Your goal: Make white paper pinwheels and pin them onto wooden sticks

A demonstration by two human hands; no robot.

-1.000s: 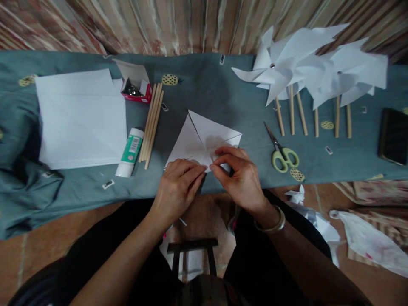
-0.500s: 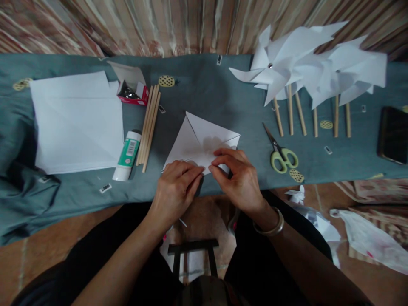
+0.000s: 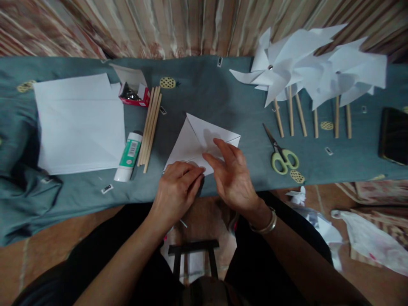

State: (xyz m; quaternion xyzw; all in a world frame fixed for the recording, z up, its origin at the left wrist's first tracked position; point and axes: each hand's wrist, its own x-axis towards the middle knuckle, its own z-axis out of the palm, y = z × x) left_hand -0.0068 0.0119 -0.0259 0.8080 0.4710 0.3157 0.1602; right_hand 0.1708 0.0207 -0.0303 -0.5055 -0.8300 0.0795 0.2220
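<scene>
A square sheet of white paper (image 3: pixel 188 142) lies turned on its corner in front of me, with slits or creases running from its corners toward the middle. My left hand (image 3: pixel 176 186) is closed at the sheet's near edge, thumb and fingers pinching the paper there. Over the near right part of the paper is my right hand (image 3: pixel 235 180), its thumb and fingers apart and nothing between them. Its fingertips are at the sheet; whether they press on it is unclear. Part of the near edge is hidden by both hands.
Left stand a paper stack (image 3: pixel 79 127), glue stick (image 3: pixel 128 156), red box (image 3: pixel 134 95) of small metal pieces and wooden sticks (image 3: pixel 149 127). Right lie scissors (image 3: pixel 282 158), several white pinwheels (image 3: pixel 287 63) and a phone (image 3: pixel 393 136). Below the table are a stool (image 3: pixel 194 246) and plastic bag (image 3: pixel 369 238).
My right hand has shifted slightly left and opened out from a pinch near the paper's edge, its thumb now farther over the sheet. My left hand stays put.
</scene>
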